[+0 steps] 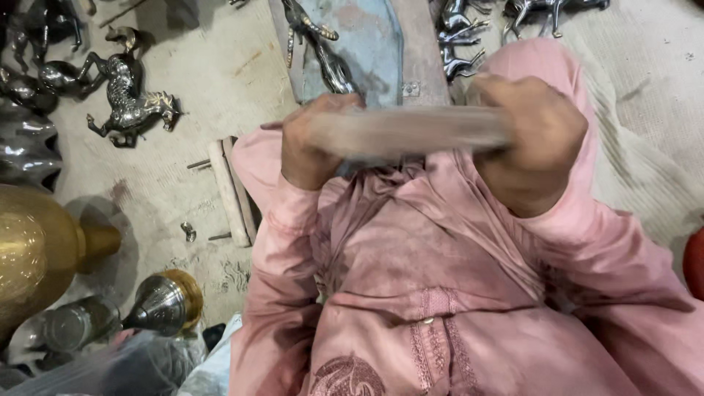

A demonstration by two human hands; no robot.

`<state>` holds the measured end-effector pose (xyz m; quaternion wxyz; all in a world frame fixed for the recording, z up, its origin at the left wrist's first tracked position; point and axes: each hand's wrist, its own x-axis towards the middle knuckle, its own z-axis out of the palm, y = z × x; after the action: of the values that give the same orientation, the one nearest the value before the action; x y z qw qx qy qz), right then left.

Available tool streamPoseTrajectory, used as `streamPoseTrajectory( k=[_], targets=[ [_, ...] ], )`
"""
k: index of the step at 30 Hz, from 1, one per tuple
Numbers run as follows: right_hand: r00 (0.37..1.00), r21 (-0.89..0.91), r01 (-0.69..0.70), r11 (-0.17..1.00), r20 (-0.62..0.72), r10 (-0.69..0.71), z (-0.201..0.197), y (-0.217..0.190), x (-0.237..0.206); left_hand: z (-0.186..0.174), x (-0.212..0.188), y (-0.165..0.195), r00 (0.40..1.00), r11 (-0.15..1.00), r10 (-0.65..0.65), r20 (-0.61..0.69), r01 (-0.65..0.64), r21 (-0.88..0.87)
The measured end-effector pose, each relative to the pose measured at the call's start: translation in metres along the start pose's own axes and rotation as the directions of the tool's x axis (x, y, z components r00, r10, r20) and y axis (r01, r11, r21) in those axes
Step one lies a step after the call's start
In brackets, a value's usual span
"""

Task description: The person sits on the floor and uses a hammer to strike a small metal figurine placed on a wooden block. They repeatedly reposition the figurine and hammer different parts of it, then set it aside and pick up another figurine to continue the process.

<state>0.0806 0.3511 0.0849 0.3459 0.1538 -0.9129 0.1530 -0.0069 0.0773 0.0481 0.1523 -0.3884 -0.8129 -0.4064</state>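
Observation:
My left hand (pixel 308 147) and my right hand (pixel 532 136) each grip one end of a long flat tool (pixel 411 132), blurred by motion and held level across my lap. It looks like a file or a wooden bar. Just beyond it lies a silver metal horse figure (pixel 323 44) on a blue-grey cloth (pixel 374 44). I wear pink sleeves and a pink tunic (pixel 411 293), which fill the lower part of the view.
Several silver horse figures lie on the dusty floor at the left (pixel 128 99) and at the top right (pixel 458 37). A large brass vase (pixel 37 249) and a silver-and-brass vessel (pixel 165 301) lie at lower left. Wooden sticks (pixel 231 191) rest near my left elbow.

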Motion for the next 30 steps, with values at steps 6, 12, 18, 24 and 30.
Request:
streamPoseTrajectory(
  k=[6, 12, 18, 24, 30],
  targets=[
    [0.994, 0.223, -0.002, 0.975, -0.103, 0.026, 0.003, -0.004, 0.006, -0.002, 0.016, 0.0, 0.988, 0.978, 0.151, 0.02, -0.152, 0.144],
    [0.902, 0.297, -0.419, 0.858, 0.241, 0.357, 0.039, 0.01, -0.007, -0.006, -0.019, -0.003, 0.91, 0.906, -0.248, -0.332, 0.096, -0.413],
    [0.896, 0.681, -0.442, 0.584, 0.371, 0.244, 0.099, 0.018, 0.006, 0.003, -0.03, -0.032, 0.734, 0.59, -0.646, -0.211, 0.305, -0.747],
    [0.888, 0.522, -0.443, 0.729, 0.368, 0.276, 0.141, -0.017, 0.053, 0.013, -0.015, -0.043, 0.742, 0.741, -0.633, -0.221, 0.498, -0.45],
    [0.893, 0.665, -0.449, 0.598, 0.353, 0.278, 0.146, -0.051, 0.071, 0.003, 0.0, -0.047, 0.754, 0.716, -0.615, -0.23, 0.412, -0.564]
  ],
)
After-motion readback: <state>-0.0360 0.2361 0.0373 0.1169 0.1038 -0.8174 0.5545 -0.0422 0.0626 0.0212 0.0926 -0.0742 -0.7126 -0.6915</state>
